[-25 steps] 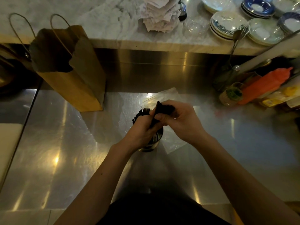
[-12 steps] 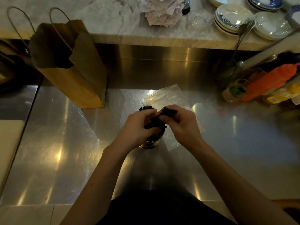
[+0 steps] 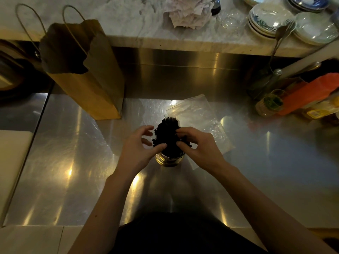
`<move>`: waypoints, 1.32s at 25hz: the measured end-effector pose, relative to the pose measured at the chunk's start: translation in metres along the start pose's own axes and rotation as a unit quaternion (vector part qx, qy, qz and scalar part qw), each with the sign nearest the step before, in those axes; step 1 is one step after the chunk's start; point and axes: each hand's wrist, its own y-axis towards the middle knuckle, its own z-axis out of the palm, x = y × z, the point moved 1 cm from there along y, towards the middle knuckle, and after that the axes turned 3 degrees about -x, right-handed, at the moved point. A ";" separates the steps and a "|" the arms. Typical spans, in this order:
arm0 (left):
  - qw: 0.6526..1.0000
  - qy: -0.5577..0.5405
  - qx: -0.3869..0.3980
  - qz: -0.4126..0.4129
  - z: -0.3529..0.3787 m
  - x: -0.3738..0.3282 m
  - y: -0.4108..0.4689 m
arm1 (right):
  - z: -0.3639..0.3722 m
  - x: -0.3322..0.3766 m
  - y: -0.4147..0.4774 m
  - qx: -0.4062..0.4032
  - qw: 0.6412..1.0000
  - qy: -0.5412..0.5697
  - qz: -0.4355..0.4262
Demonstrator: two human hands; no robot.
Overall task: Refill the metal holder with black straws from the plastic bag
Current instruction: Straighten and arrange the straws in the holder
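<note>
A round metal holder (image 3: 169, 160) stands on the steel counter in front of me, packed with black straws (image 3: 167, 132) that stick up out of it. My left hand (image 3: 136, 148) is at the bundle's left side, fingers spread, thumb tip touching the straws. My right hand (image 3: 199, 145) is at the right side, its fingertips pressed against the straws. Neither hand grips a straw. The clear plastic bag (image 3: 198, 116) lies flat on the counter behind and to the right of the holder, looking empty.
A brown paper bag (image 3: 82, 74) with handles stands at the back left. At the right are an orange squeeze bottle (image 3: 310, 93), a small jar (image 3: 268, 105) and other bottles. Plates (image 3: 269, 17) and paper slips (image 3: 187, 13) sit on the marble ledge behind.
The bunch of straws my hands held over the holder now stands in it. Both hands have opened and rest against the bundle's sides.
</note>
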 end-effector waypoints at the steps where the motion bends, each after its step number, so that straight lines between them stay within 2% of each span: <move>1: 1.000 0.007 0.003 0.009 0.005 0.004 0.001 | 0.000 0.000 0.000 -0.005 1.000 -0.006 -0.004; 7: 0.996 0.014 -0.065 0.061 0.026 0.009 0.010 | 0.001 0.002 0.003 -0.044 0.999 -0.018 -0.019; 16: 0.995 -0.051 0.018 0.081 0.046 0.022 0.026 | 0.001 0.002 0.006 -0.069 0.998 0.010 -0.013; 19: 0.994 -0.075 0.000 0.083 0.046 0.017 0.026 | 0.001 0.000 0.005 -0.071 0.997 0.016 -0.008; 23: 0.990 -0.140 0.013 0.026 0.047 0.008 0.020 | -0.001 0.000 0.005 -0.079 0.997 0.025 -0.005; 29: 0.988 -0.149 0.014 0.045 0.047 0.001 0.019 | -0.010 0.008 0.005 -0.099 0.994 0.040 -0.019; 33: 0.984 -0.167 -0.015 0.058 0.048 0.000 0.015 | -0.013 0.011 0.006 -0.108 0.993 0.036 -0.023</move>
